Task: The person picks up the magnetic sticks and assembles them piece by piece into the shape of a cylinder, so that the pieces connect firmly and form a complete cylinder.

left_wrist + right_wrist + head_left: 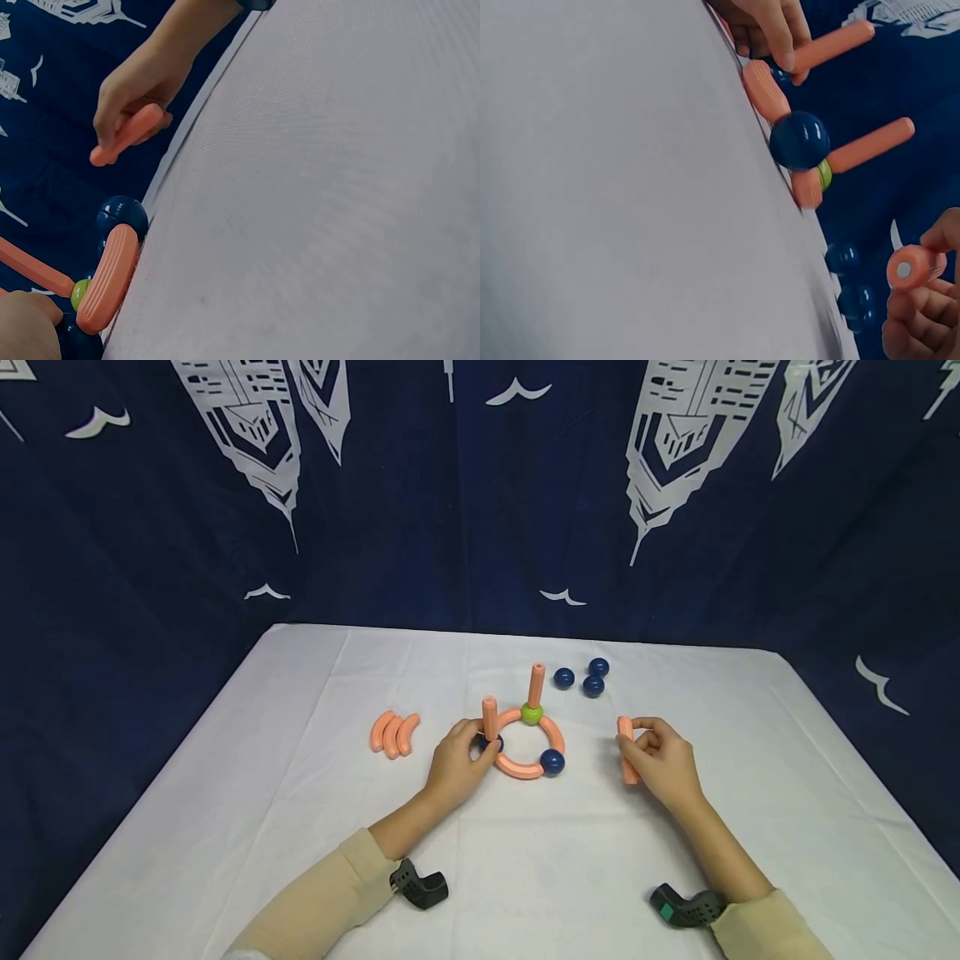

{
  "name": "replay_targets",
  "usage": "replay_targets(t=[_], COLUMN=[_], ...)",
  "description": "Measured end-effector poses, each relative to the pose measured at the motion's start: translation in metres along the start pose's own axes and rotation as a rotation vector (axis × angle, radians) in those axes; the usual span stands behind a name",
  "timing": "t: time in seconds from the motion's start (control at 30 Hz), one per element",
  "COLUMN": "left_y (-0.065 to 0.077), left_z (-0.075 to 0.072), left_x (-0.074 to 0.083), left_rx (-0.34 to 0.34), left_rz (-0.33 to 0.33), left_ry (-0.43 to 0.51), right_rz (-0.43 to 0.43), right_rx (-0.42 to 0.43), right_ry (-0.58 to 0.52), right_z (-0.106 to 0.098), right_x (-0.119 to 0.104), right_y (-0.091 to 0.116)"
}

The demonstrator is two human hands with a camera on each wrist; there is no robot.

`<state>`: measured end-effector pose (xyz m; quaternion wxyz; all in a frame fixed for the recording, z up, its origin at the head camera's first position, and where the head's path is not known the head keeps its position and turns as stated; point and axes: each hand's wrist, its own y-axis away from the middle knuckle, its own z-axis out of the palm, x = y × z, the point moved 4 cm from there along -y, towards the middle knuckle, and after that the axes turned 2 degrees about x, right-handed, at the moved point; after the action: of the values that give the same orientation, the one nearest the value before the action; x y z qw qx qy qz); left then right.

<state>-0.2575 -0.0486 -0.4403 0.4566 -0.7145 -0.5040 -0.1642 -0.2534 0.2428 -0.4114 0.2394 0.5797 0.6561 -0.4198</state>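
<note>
A ring of curved orange pieces (519,769) lies on the white cloth, joined by a green ball (532,716) at its back and blue balls. One blue ball (552,762) sits at its front right. My left hand (453,766) pinches another blue ball (81,345) at the ring's left side, largely hidden by the fingers. From that ball an orange rod (490,718) stands upright, and a second rod (536,685) rises from the green ball. Right of the ring, my right hand (666,762) holds an orange rod (907,268) between thumb and fingers, its pale round end showing in the right wrist view.
Three loose blue balls (593,686) lie behind the ring to the right. To the left, three curved orange pieces (391,735) lie side by side. A dark blue curtain (465,510) with white prints hangs behind the table (337,652).
</note>
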Motion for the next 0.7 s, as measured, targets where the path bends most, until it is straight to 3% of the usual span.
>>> replay_targets(t=[0.47,0.7], left_y=[0.001,0.001], left_z=[0.0,-0.001], left_x=[0.0,0.0], left_rx=[0.009,0.01], left_rz=[0.0,0.007], left_ry=[0.005,0.007], right_rz=[-0.096,-0.227], right_rx=[-0.013,0.011], right_ry=[-0.084,-0.088], right_z=[0.023,0.03], right_x=[-0.05,-0.079], right_y=[0.005,0.011])
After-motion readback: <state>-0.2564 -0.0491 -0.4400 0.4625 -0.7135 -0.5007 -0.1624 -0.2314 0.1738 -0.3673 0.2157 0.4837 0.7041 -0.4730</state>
